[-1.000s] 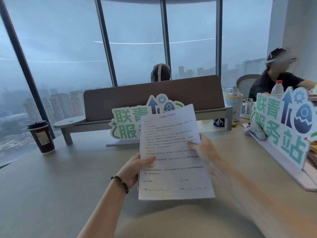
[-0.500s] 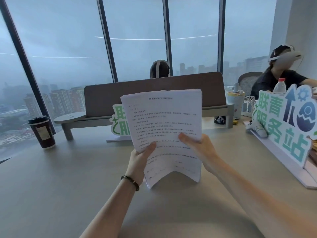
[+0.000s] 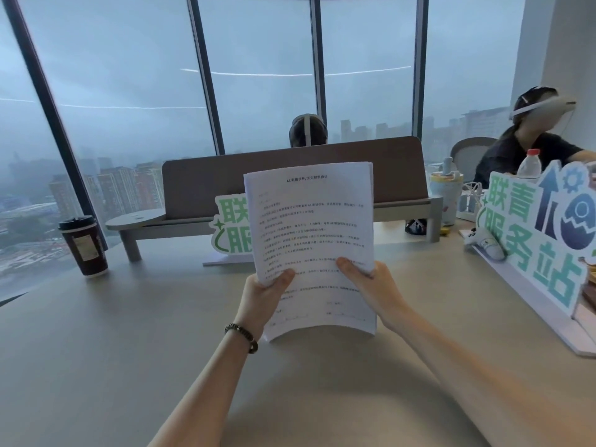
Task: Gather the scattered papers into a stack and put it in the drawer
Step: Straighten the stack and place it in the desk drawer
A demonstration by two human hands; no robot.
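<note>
A: Head view, obs. 1: we hold the paper stack [image 3: 309,240] upright w/ both hands, approx. centre of frame, its bottom edge standing on the surface [image 3: 135,350] and bowed.

B: Grip state, L?

A: Left hand [image 3: 263,298] grips the stack's lower left edge, thumb on the printed front, fingers hidden behind. Beaded bracelet [image 3: 242,336] on that wrist.

B: And R?

A: Right hand [image 3: 371,285] grips the lower right edge, thumb across the front sheet, fingers behind. Both grips closed on the sheets.

B: Surroundings, brief.

A: Dark coffee cup [image 3: 83,245] w/ lid stands far left on the surface, well apart from the stack. Green-lettered sign [image 3: 230,230] stands behind the stack, partly covered by it. 2nd sign [image 3: 541,240] at right. Brown divider [image 3: 290,175] farther back; windows [image 3: 129,91] beyond.
</note>
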